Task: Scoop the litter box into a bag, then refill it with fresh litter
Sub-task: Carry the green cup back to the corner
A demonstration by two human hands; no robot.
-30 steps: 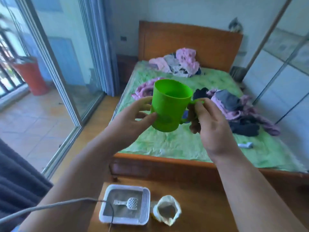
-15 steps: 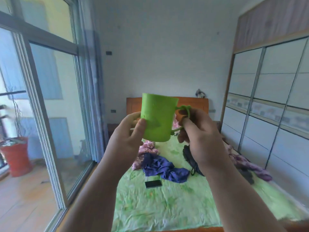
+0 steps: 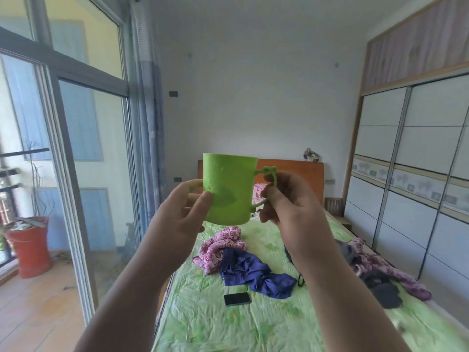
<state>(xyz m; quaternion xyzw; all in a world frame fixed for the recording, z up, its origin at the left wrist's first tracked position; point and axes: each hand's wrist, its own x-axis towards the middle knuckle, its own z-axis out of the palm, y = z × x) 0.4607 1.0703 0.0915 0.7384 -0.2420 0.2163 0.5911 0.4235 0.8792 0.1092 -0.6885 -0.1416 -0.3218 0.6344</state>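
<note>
Green cup [image 3: 228, 189] held upright above a green-sheeted bed [image 3: 253, 321]: left hand [image 3: 182, 214] fingers clamped on its wall, right hand [image 3: 289, 204] fingers pinching its handle. Scattered clothes [image 3: 243, 262] and a dark phone [image 3: 237, 299] lie on the sheet, between a glass sliding door [image 3: 83, 174] and a panelled wardrobe [image 3: 416, 174].

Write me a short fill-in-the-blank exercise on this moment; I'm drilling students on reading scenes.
1. Both hands hold up a ____ cup.
2. The right hand grips the cup by its ____.
3. A black phone lies on the ____.
4. The red pot stands to the ____ of the bed.

Missing words: green; handle; bed; left
</note>
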